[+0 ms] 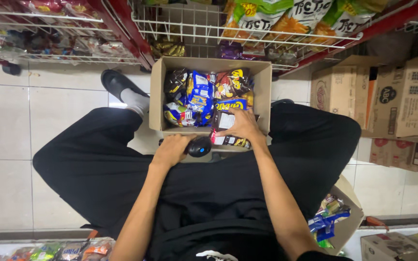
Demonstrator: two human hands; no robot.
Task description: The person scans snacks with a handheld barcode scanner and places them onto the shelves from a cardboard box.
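Observation:
An open cardboard box stands on the floor between my knees, filled with several snack packets in blue, brown and yellow. My right hand lies on a dark snack packet at the box's near right corner, fingers gripping it. My left hand is closed around a black handheld device just in front of the box's near edge. I crouch in black trousers, one dark shoe showing at the left of the box.
White wire racks with hanging snack bags run across the top, above red shelf frames. Stacked cardboard cartons stand at the right. Another open box with packets sits by my right hip. White floor tiles spread left.

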